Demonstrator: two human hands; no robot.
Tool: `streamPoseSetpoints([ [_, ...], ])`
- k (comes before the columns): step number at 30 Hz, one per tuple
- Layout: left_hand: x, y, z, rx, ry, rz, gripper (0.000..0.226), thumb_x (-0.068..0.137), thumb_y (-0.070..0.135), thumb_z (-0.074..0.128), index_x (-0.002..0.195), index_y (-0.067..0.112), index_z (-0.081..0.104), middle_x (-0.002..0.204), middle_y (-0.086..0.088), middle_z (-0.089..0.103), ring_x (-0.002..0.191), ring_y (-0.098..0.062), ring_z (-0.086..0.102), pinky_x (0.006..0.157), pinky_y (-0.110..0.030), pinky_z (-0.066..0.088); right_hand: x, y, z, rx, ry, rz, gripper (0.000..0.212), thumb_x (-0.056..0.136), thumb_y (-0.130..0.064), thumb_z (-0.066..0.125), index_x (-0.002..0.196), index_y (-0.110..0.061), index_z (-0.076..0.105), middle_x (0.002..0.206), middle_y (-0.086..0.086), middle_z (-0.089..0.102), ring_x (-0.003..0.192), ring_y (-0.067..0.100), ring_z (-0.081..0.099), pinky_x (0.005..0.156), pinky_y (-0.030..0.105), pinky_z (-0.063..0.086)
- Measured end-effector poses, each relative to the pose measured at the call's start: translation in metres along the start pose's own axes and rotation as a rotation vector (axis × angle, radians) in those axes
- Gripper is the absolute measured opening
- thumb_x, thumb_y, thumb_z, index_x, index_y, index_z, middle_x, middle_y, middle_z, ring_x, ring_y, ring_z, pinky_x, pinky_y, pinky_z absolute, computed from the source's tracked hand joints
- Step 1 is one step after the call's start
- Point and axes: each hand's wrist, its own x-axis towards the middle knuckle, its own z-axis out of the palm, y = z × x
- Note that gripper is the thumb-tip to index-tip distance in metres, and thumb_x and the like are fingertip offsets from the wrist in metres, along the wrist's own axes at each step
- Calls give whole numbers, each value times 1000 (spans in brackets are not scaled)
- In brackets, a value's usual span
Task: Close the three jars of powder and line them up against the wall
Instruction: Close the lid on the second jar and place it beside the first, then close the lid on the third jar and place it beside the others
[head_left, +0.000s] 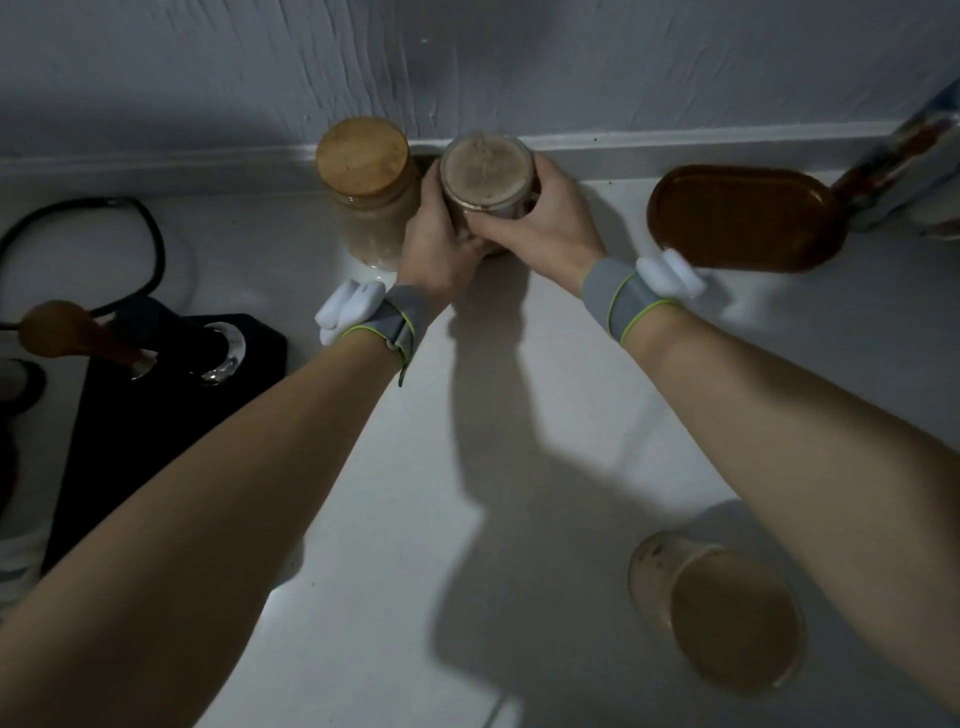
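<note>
A glass jar of brown powder stands close to the wall; its top looks clear and I cannot tell whether a lid is on it. My left hand and my right hand both wrap around its sides. Just left of it, touching distance away, stands a second jar closed with a round wooden lid. A third jar of tan powder stands near the front right of the counter, partly behind my right forearm; its top shows powder colour and no wooden lid.
A brown oval tray lies on the white counter at the back right, with a colourful packet beside it at the wall. A black stand with a wooden-handled tool and a black cable sit at the left.
</note>
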Motion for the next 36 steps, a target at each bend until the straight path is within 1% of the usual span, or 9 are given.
streamPoseSetpoints([
  [5,-8,4,-2,53,-25,-31,96,79,19,83,156,9,27,142,-8,59,124,-8,55,95,-6,41,0,6,1,-37,-32,19,81,61,-32,86,133,-14,53,124,1,66,113,11,60,98,24,48],
  [8,-21,8,-7,111,-77,-53,83,82,27,76,152,11,34,140,-9,61,127,-21,59,105,-31,48,-5,4,-6,-122,-96,60,82,62,-40,84,132,-13,50,130,6,62,119,20,58,103,37,47],
  [11,-40,14,-17,214,-131,-98,61,81,47,62,131,12,57,125,-9,70,115,-32,65,95,-41,53,-18,0,-19,-217,-151,113,79,73,-33,82,139,-8,46,138,10,57,125,23,54,106,34,42],
  [15,-76,19,-37,410,-323,-209,42,93,39,58,125,14,69,130,-9,69,121,-31,63,103,-39,48,-51,5,-51,-185,-150,184,42,82,-21,73,123,-14,65,118,9,70,101,24,69,86,40,58],
  [18,-102,23,-46,369,-490,-263,25,98,24,59,118,16,71,120,-9,72,105,-26,67,97,-35,51,-86,4,-85,-155,-221,279,21,86,-21,66,107,-19,70,106,12,73,86,21,72,66,34,59],
  [21,-127,30,-46,502,-602,-213,34,99,38,57,127,21,67,121,-3,72,109,-25,66,101,-35,47,-128,1,-122,-381,-344,333,26,88,-33,61,112,-26,67,106,3,72,96,26,71,84,45,58],
  [25,-160,47,-40,856,-712,-18,53,97,56,51,143,30,51,142,3,61,130,-23,56,113,-38,38,-182,-5,-163,-777,-446,294,42,92,-38,56,133,-26,56,129,2,63,115,26,59,100,42,48],
  [31,-206,69,-25,1007,-787,192,58,98,58,46,149,32,41,145,1,58,128,-25,57,108,-43,44,-238,-3,-184,-971,-409,232,46,95,-42,49,140,-30,46,140,3,55,124,28,53,100,39,42],
  [36,-243,70,-8,1024,-873,231,62,97,59,47,152,33,37,145,1,57,131,-25,55,108,-43,43,-279,9,-189,-1021,-414,244,45,98,-38,45,142,-32,42,143,2,52,124,28,54,99,37,43],
])
